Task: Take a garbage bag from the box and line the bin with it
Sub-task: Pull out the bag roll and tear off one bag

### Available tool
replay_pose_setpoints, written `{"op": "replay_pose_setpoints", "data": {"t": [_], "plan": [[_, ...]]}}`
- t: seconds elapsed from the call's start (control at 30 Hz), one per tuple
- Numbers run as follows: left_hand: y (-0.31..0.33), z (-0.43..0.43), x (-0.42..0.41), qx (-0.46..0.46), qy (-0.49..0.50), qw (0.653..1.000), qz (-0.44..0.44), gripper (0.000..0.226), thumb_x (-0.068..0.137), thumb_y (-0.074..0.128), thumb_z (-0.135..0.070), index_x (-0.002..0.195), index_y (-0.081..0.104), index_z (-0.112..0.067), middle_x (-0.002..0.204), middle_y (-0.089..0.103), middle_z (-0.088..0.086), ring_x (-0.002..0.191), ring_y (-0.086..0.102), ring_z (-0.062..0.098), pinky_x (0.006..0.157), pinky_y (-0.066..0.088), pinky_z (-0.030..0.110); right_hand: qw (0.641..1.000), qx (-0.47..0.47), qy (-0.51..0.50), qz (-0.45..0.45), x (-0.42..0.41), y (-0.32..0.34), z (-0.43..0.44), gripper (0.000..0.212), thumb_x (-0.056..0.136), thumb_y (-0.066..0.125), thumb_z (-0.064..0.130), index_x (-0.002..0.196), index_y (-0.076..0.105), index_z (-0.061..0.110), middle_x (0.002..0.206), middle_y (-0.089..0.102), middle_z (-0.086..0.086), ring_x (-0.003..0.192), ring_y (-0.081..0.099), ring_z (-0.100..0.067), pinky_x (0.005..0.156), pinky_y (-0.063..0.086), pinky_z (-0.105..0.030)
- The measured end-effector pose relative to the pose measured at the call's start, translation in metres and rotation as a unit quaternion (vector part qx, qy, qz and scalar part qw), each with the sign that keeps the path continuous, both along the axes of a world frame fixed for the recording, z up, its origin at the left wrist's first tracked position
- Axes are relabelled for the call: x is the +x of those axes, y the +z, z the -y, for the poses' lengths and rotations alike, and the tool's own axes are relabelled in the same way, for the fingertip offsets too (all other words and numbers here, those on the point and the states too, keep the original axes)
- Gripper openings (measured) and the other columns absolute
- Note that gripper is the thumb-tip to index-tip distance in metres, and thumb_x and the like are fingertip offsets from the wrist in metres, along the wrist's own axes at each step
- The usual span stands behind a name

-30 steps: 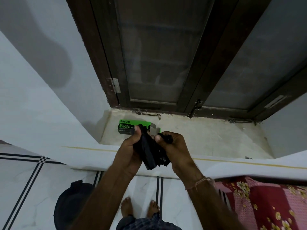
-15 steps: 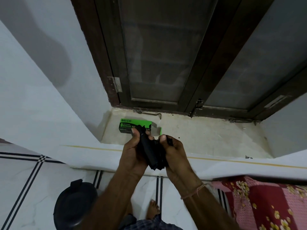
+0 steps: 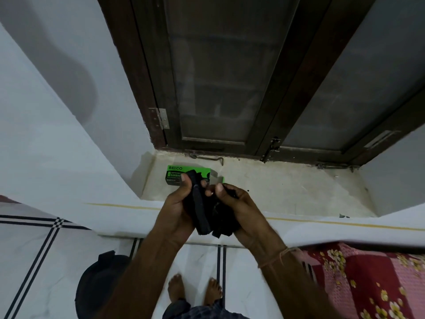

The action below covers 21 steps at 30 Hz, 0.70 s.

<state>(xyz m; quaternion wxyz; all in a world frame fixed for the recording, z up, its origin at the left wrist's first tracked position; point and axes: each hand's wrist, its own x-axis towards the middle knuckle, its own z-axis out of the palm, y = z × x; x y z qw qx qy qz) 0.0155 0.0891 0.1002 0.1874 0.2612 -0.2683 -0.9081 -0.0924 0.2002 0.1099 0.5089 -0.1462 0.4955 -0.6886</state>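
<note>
**Window ledge, bag in both hands**

Stone ledge under dark window. Black bin on floor, below-left of hands. Left hand and right hand together, both clamped on folded black garbage bag. Green box just behind them.

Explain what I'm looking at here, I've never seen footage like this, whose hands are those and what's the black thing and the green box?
There is no machine. A person wears a camera on the head, so the one picture looks forward and down at their own arms and bare feet. The left hand and right hand share a grip on a folded black garbage bag, not yet spread open. Behind the hands, the green box lies on the pale stone window sill, below a dark wooden window frame. Down at lower left, on the tiled floor, stands the dark bin, partly hidden by the left arm. At lower right is a red and pink floral cloth.
</note>
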Motion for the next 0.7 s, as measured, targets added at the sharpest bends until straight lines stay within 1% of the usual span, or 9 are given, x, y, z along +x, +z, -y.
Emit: {"op": "replay_pose_setpoints", "data": {"t": [0.03, 0.1, 0.17, 0.23, 0.33, 0.4, 0.5, 0.6, 0.7], "plan": [[-0.001, -0.001, 0.0, 0.01, 0.011, 1.0, -0.006, 0.045, 0.104, 0.043, -0.049, 0.118, 0.05, -0.007, 0.093, 0.056, 0.011, 0.089, 0.059, 0.025, 0.084, 0.059, 0.037, 0.999, -0.018, -0.01, 0.05, 0.003, -0.003, 0.002, 0.026, 0.103, 0.056, 0.014, 0.111, 0.071, -0.006, 0.107, 0.072, -0.015, 0.11, 0.069, -0.032, 0.1, 0.056, -0.044], [-0.002, -0.002, 0.001, 0.009, 0.026, 1.0, -0.014, 0.044, 0.104, 0.042, -0.048, 0.115, 0.052, -0.006, 0.093, 0.057, 0.01, 0.087, 0.06, 0.023, 0.087, 0.059, 0.037, 0.991, -0.049, -0.037, 0.115, 0.004, -0.008, 0.004, 0.017, 0.097, 0.06, 0.01, 0.088, 0.073, 0.004, 0.096, 0.073, -0.011, 0.1, 0.07, -0.031, 0.099, 0.056, -0.045], [-0.003, -0.003, 0.003, -0.003, 0.026, 0.999, -0.019, 0.047, 0.101, 0.043, -0.05, 0.105, 0.057, -0.006, 0.091, 0.061, 0.009, 0.09, 0.063, 0.024, 0.094, 0.057, 0.039, 0.991, -0.052, -0.05, 0.111, 0.004, -0.007, 0.005, 0.017, 0.094, 0.062, 0.01, 0.079, 0.069, 0.008, 0.09, 0.074, -0.01, 0.093, 0.072, -0.027, 0.095, 0.058, -0.042], [-0.003, -0.003, 0.007, -0.03, 0.01, 0.999, -0.015, 0.05, 0.099, 0.042, -0.053, 0.1, 0.061, -0.006, 0.087, 0.065, 0.01, 0.093, 0.066, 0.026, 0.098, 0.053, 0.042, 0.997, -0.034, -0.045, 0.051, 0.006, -0.007, 0.004, 0.023, 0.097, 0.06, 0.016, 0.079, 0.072, 0.01, 0.091, 0.075, -0.01, 0.093, 0.073, -0.025, 0.092, 0.058, -0.043], [0.001, 0.001, 0.01, -0.064, 0.003, 0.998, -0.009, 0.046, 0.099, 0.045, -0.049, 0.102, 0.062, -0.007, 0.089, 0.064, 0.01, 0.088, 0.066, 0.025, 0.095, 0.053, 0.041, 0.999, -0.003, -0.044, -0.009, 0.007, -0.009, 0.005, 0.025, 0.099, 0.059, 0.025, 0.084, 0.07, 0.007, 0.091, 0.074, -0.01, 0.088, 0.072, -0.026, 0.082, 0.057, -0.048], [0.003, 0.005, 0.009, -0.076, 0.002, 0.997, -0.002, 0.043, 0.1, 0.044, -0.045, 0.105, 0.061, -0.006, 0.088, 0.063, 0.007, 0.079, 0.064, 0.021, 0.087, 0.056, 0.038, 0.999, 0.004, -0.048, -0.02, 0.006, -0.012, 0.008, 0.03, 0.096, 0.062, 0.031, 0.088, 0.065, 0.002, 0.093, 0.068, -0.018, 0.09, 0.067, -0.032, 0.087, 0.056, -0.048], [0.006, 0.007, 0.008, -0.052, -0.016, 0.998, 0.008, 0.044, 0.101, 0.043, -0.046, 0.107, 0.055, -0.004, 0.085, 0.06, 0.005, 0.074, 0.06, 0.018, 0.077, 0.058, 0.033, 0.999, 0.005, -0.048, -0.009, 0.007, -0.013, 0.01, 0.036, 0.093, 0.068, 0.034, 0.094, 0.061, -0.001, 0.101, 0.061, -0.027, 0.098, 0.061, -0.037, 0.097, 0.051, -0.05], [0.005, 0.008, 0.011, -0.04, -0.041, 0.998, 0.014, 0.047, 0.102, 0.042, -0.049, 0.102, 0.055, -0.004, 0.083, 0.058, 0.004, 0.074, 0.057, 0.019, 0.078, 0.057, 0.033, 0.999, 0.009, -0.053, -0.004, 0.009, -0.017, 0.008, 0.028, 0.096, 0.065, 0.026, 0.095, 0.058, -0.001, 0.1, 0.058, -0.031, 0.096, 0.059, -0.039, 0.09, 0.052, -0.047], [0.005, 0.01, 0.014, -0.063, -0.064, 0.995, 0.042, 0.044, 0.1, 0.048, -0.047, 0.098, 0.057, -0.004, 0.081, 0.059, 0.005, 0.07, 0.056, 0.019, 0.077, 0.055, 0.034, 0.998, 0.008, -0.058, -0.019, 0.013, -0.017, 0.005, 0.021, 0.102, 0.059, 0.01, 0.082, 0.056, 0.002, 0.079, 0.064, -0.022, 0.082, 0.066, -0.034, 0.083, 0.056, -0.044]]}}
